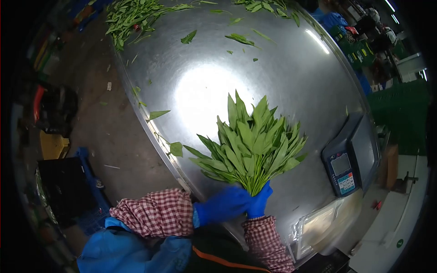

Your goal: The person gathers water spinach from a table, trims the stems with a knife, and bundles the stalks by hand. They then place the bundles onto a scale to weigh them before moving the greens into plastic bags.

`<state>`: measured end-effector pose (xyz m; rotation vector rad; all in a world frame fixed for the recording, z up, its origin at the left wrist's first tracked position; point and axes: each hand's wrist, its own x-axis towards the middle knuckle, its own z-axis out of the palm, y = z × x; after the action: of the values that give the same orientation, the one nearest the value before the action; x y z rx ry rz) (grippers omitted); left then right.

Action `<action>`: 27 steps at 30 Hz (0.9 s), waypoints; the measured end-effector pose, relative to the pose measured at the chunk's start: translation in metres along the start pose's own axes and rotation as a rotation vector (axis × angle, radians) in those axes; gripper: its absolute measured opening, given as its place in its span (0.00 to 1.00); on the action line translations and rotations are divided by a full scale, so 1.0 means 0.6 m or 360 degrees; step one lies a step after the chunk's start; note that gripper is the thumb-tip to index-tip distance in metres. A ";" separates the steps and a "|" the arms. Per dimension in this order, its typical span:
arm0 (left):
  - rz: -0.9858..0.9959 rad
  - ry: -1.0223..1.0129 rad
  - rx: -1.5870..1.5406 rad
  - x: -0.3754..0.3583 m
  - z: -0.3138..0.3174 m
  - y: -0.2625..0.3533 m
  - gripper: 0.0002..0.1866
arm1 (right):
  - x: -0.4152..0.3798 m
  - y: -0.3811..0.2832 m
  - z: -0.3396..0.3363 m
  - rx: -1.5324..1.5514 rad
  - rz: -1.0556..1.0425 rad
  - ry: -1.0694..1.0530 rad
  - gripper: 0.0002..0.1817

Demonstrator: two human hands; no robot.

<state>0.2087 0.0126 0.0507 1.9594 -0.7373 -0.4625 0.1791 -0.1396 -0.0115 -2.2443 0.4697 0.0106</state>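
We see one bunch of leafy greens (250, 141) fanned out above the near part of the metal table (300, 82), leaves pointing away from us. We judge it light, with soft leaves that would bruise or tear if squeezed and springy stems (255, 178) that may slide if damp; the best hold is low, where the stems draw together. Our blue-gloved right grip (260, 201) is closed around them there. Our left grip (224, 205) is blurred against it, and we cannot tell whether it holds anything. We count two heaps of greens, one far left (136, 19) and one far right (264, 5), one scale (343, 169), and some clear plastic bags (318, 223) too overlapped to number, plus several scattered leaves.
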 end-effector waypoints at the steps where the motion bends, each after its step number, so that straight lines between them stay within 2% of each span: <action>1: 0.0268 0.0264 0.0358 0.025 -0.024 0.009 0.14 | -0.001 -0.007 0.000 0.0008 0.0015 0.0005 0.35; 3: -0.0001 0.0701 0.0277 0.083 -0.030 -0.037 0.17 | 0.004 -0.018 -0.005 -0.0186 -0.0091 0.0047 0.33; 5: -0.0387 0.0571 0.0616 0.104 -0.037 -0.082 0.19 | 0.012 0.020 0.004 -0.0101 -0.0079 -0.0054 0.32; 6: -0.0383 0.0574 0.0610 0.104 -0.035 -0.089 0.19 | 0.018 0.015 0.002 -0.0010 -0.0064 -0.0169 0.30; 12: -0.0380 0.0625 0.0446 0.095 0.002 -0.122 0.13 | 0.005 0.011 -0.004 0.0005 0.0146 -0.0138 0.28; 14: -0.0254 0.0996 0.0347 0.096 0.005 -0.118 0.09 | 0.001 0.017 -0.009 0.0087 0.0131 -0.0149 0.28; 16: -0.0189 0.1055 0.0382 0.099 -0.022 -0.102 0.08 | 0.003 0.014 -0.015 0.0176 0.0119 -0.0152 0.27; 18: -0.0130 0.1109 0.0407 0.104 -0.052 -0.083 0.07 | 0.002 -0.010 -0.035 0.0869 0.0337 -0.0360 0.26; 20: -0.0060 0.1412 0.0051 0.117 -0.083 -0.084 0.06 | 0.003 -0.029 -0.065 0.0889 0.0371 -0.0410 0.26; 22: -0.0259 0.1945 -0.0676 0.133 -0.163 -0.141 0.06 | 0.006 -0.032 -0.091 0.0910 0.0391 -0.0474 0.25; 23: -0.0535 0.1865 -0.0553 0.127 -0.240 -0.115 0.09 | 0.000 -0.022 -0.107 0.1026 0.0505 -0.0539 0.25; 24: -0.0586 0.1734 -0.0468 0.112 -0.294 -0.159 0.18 | -0.006 -0.014 -0.121 0.1137 0.0631 -0.0609 0.25; 25: -0.0708 0.1882 0.0331 0.105 -0.313 -0.181 0.28 | -0.008 -0.012 -0.129 0.1210 0.0698 -0.0606 0.24; 26: -0.0766 0.1938 0.1460 0.091 -0.322 -0.259 0.35 | -0.010 -0.006 -0.131 0.1209 0.0702 -0.0605 0.24; 27: -0.0645 0.1873 0.1524 0.080 -0.317 -0.236 0.34 | -0.009 0.005 -0.131 0.1328 0.0745 -0.0599 0.23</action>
<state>0.4003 0.1560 0.0145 2.7187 0.3056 0.9775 0.1618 -0.1977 0.0390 -1.2466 0.6339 0.3982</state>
